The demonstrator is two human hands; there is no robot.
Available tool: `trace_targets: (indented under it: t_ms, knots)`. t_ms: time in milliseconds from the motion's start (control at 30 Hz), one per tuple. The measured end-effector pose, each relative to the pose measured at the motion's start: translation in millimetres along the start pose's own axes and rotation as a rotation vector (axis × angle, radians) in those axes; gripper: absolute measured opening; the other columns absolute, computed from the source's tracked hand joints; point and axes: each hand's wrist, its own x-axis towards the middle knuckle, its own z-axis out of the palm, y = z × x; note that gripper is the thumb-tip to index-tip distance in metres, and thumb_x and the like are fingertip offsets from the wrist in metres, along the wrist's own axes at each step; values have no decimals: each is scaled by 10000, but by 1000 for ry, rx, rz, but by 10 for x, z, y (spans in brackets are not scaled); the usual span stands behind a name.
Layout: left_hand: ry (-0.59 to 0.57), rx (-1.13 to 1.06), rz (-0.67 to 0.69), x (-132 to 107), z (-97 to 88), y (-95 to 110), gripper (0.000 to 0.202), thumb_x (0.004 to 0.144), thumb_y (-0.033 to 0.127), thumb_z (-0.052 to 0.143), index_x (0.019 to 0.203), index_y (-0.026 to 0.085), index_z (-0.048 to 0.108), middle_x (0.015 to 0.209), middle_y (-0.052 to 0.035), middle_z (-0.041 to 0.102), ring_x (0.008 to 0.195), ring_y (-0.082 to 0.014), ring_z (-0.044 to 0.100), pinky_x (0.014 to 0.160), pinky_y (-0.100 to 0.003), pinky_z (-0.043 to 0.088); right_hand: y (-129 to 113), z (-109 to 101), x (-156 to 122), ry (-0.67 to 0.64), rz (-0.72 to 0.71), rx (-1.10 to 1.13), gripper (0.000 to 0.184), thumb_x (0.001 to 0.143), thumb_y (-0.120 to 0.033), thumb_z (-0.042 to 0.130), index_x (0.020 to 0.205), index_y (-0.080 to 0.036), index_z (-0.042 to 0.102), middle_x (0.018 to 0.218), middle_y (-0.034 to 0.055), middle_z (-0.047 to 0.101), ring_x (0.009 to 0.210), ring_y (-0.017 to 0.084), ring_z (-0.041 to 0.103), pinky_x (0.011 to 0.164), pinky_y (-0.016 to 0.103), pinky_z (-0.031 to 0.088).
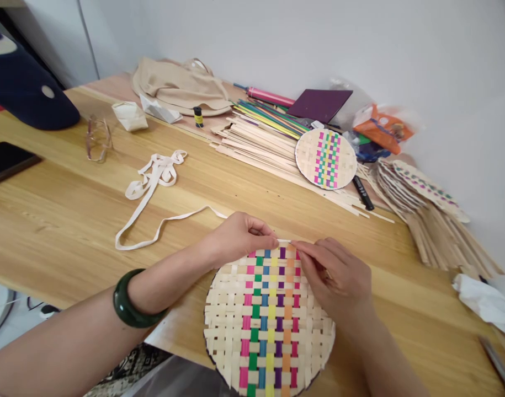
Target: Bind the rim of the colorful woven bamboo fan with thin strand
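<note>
A round piece (271, 320) woven from pale flat strips, with pink, green, blue, yellow, purple and orange bands, leans at the table's near edge. My left hand (246, 240) pinches white cloth tape (284, 241) against its top rim. From there the tape trails left over the table into a loose heap (161, 171). My right hand (333, 270) is closed, thumb and forefinger pinched on the taped rim just right of the left fingertips. Whether a needle or thread is between those fingers cannot be made out.
Behind lie pale strips (256, 149), a finished-looking woven disc (325, 160), a black marker (363, 193) and a thread spool (198, 117). Several stacked woven pieces (426, 209) stand right. Left are glasses (98, 140), a phone (10, 162) and a dark blue cap (28, 82).
</note>
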Motion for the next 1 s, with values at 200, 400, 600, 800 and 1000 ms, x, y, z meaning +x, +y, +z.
trace_targets:
  t_ms: [200,400,600,800,1000]
  knots:
    - [4,13,-16,-10,11,17,87,728,220,690,719,137,711,667,-6,692,567,-79,578,535,-168,439,0,13,-8,0,-46,-50,177,829,-44,605,960,-146,668,664,9,599,605,116,503,530,241,408]
    - [-2,6,-15,-4,16,14,83,734,210,688,702,134,699,655,1,685,564,-69,574,539,-157,442,3,12,-11,-1,-56,-58,177,819,-35,612,955,-133,672,664,8,594,604,111,496,530,236,407]
    - [-2,-1,1,-10,12,10,81,738,207,686,691,141,695,637,8,677,547,-68,571,514,-155,435,-23,-14,2,10,-17,-21,169,828,-32,593,948,-122,671,654,10,594,600,108,494,539,239,412]
    - [-3,7,-5,8,11,12,86,745,217,684,709,141,698,657,3,685,564,-71,581,526,-155,444,-6,3,-20,-9,-14,-51,157,832,-46,601,944,-128,675,644,3,575,599,110,487,537,242,404]
    - [-4,7,4,10,9,-6,91,736,225,686,703,141,693,654,5,680,570,-73,581,534,-160,448,16,4,-32,-15,-34,-75,157,838,-49,601,949,-128,678,661,3,583,615,108,501,539,234,404]
